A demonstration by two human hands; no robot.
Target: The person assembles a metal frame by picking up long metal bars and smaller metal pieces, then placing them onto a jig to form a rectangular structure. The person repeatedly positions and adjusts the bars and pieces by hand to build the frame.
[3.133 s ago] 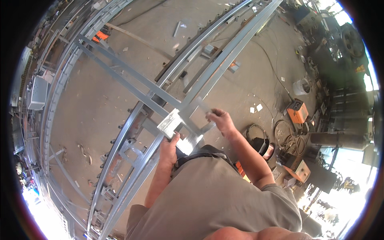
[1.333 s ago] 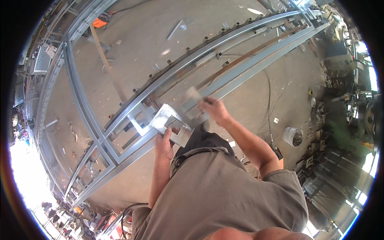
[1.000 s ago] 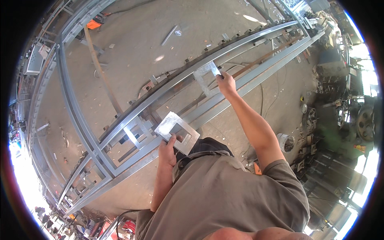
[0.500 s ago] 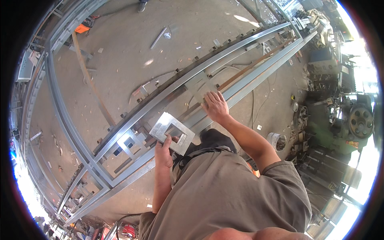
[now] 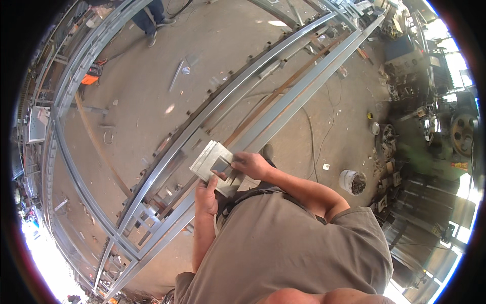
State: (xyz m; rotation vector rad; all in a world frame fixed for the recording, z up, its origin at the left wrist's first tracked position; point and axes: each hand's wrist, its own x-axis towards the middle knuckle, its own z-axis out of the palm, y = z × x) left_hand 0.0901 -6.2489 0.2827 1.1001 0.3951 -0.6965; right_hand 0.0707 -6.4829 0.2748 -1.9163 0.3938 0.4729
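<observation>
My left hand [image 5: 206, 197] grips a small stack of flat grey metal plates [image 5: 206, 158] with a rectangular window cut through them. Its thumb lies on top beside the window. From the other side my right hand [image 5: 253, 166] closes on the stack's right part, its fingertips at the window's edge. The plates are held in front of my waist, above a long metal frame [image 5: 283, 107]. Beyond the stack, another thin grey plate [image 5: 195, 143] lies across the frame's rails, partly hidden by the stack.
A white bucket [image 5: 348, 181] with dark contents stands on the floor at right, with a cable [image 5: 313, 134] nearby. Green machinery [image 5: 430, 159] lines the right side. An orange tool [image 5: 91, 76] lies at far left. A person's legs [image 5: 148, 23] show at the top.
My right hand has come back from the plate on the rails to the stack and taken hold of it. The view has shifted, and more of the other person's legs shows.
</observation>
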